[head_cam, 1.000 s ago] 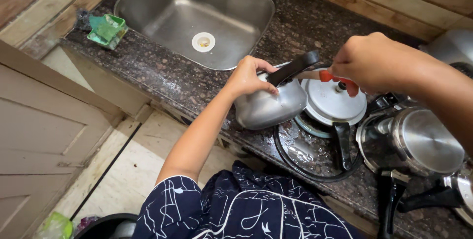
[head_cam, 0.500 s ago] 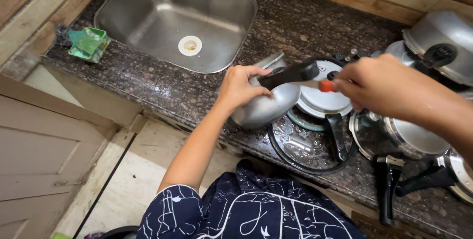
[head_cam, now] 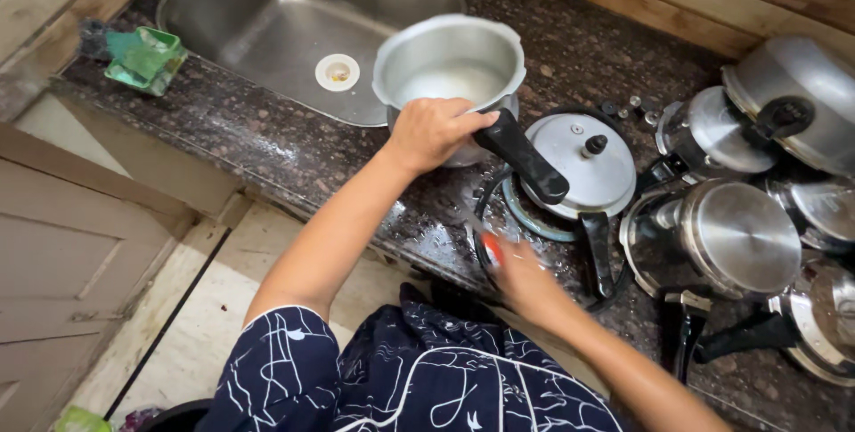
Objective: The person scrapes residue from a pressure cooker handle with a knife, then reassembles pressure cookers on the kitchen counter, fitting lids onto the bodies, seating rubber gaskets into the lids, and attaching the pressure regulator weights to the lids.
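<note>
Pot lifted by one hand at the sink's edge.
Left hand (head_cam: pixel 434 132) fingers are clenching the open steel pressure-cooker pot (head_cam: pixel 448 67)'s black handle (head_cam: pixel 521 156) above the dark granite worktop (head_cam: pixel 267 142); the blurred right hand (head_cam: pixel 521 281) is gripping something red, so the pot could tip.

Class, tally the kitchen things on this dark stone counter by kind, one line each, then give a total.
Open steel pressure-cooker pot, black handle, held by left hand: 1
Steel lidded cookers at right, the nearest: 5
Loose round steel lid: 1
Black rubber gasket rings: 2, partly hidden
Green scrubber holder: 1
Total: 10
</note>
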